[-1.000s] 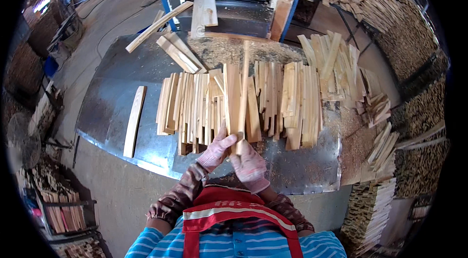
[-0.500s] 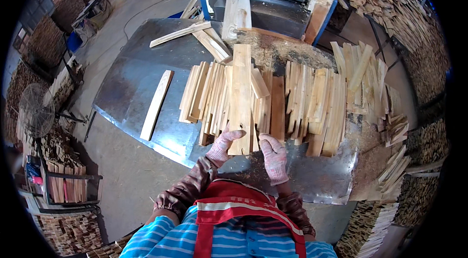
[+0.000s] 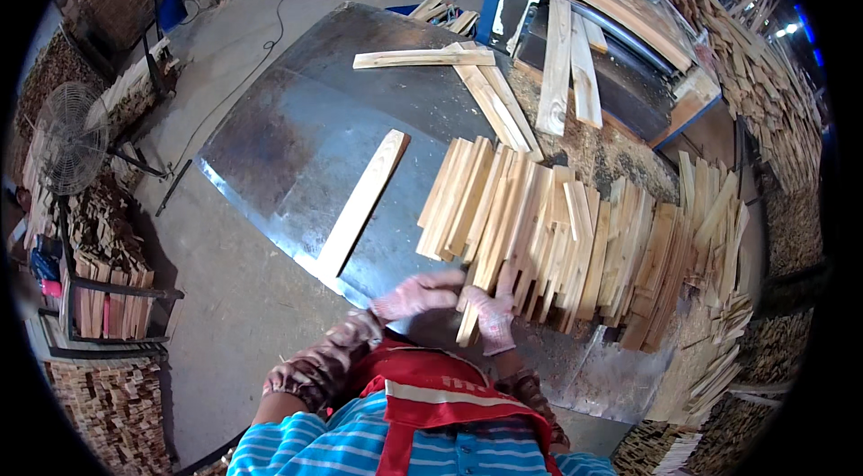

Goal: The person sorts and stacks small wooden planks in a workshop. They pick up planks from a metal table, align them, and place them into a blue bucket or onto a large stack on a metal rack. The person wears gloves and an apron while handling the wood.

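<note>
My left hand (image 3: 418,293), in a pale knitted glove, reaches right with its fingers stretched out, close to the near ends of a row of wooden strips (image 3: 458,197). It holds nothing that I can see. My right hand (image 3: 493,316), gloved alike, closes at the near end of a wooden strip (image 3: 488,258) that sticks out of the row toward me; its thumb lies across the strip and a finger points away over the neighbouring pieces. One wider board (image 3: 364,206) lies by itself on the metal table (image 3: 270,152), left of the row.
Beyond the row stands a blue-framed machine (image 3: 620,35) with two boards (image 3: 557,71) at its opening and sawdust (image 3: 593,157) before it. Several loose boards (image 3: 494,94) cross at the table's far side. A fan (image 3: 70,139) and stacked wood (image 3: 103,404) stand at left.
The long board that stood between my hands over the row is no longer held up. Both hands are lower, the left with fingers extended. The view has swung left, so the machine appears farther right.
</note>
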Demonstrator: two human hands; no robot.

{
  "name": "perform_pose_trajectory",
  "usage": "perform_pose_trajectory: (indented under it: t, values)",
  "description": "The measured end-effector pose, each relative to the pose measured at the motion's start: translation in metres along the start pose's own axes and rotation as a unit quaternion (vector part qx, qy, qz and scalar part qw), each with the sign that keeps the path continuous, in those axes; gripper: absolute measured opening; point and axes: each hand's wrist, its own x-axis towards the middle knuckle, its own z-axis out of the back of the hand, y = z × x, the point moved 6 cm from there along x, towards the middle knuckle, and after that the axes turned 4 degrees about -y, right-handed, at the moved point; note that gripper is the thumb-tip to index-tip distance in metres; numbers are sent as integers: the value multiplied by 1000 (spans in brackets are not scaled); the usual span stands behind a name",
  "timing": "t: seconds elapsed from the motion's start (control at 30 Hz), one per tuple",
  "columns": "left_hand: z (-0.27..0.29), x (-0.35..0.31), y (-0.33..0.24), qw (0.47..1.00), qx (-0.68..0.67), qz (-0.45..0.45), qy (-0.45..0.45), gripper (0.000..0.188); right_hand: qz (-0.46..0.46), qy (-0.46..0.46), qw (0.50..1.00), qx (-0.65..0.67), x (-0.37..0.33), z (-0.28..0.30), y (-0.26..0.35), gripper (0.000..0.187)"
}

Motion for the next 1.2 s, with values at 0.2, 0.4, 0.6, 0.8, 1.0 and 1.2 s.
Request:
perform_pose_trajectory:
  t: [0.2,0.4,0.6,0.8,1.0,1.2]
  values:
    - [210,-46,11,735,407,36,-541,81,0,84,986,147,28,-99,-74,87]
    - [224,-40,47,691,476,199,-506,90,-82,72,983,144,62,-179,-96,76]
    - [242,-64,87,851,207,90,-474,57,-103,180,911,-357,41,-218,-102,89]
    - [236,-58,106,864,128,84,-479,74,262,-17,873,-410,38,-196,-27,64]
    - [230,-16,13,757,474,18,-449,78,8,-129,857,-499,124,-110,-55,89]
    - [167,66,-1,965,123,-22,-229,83,19,-177,923,-342,96,-104,-24,73]
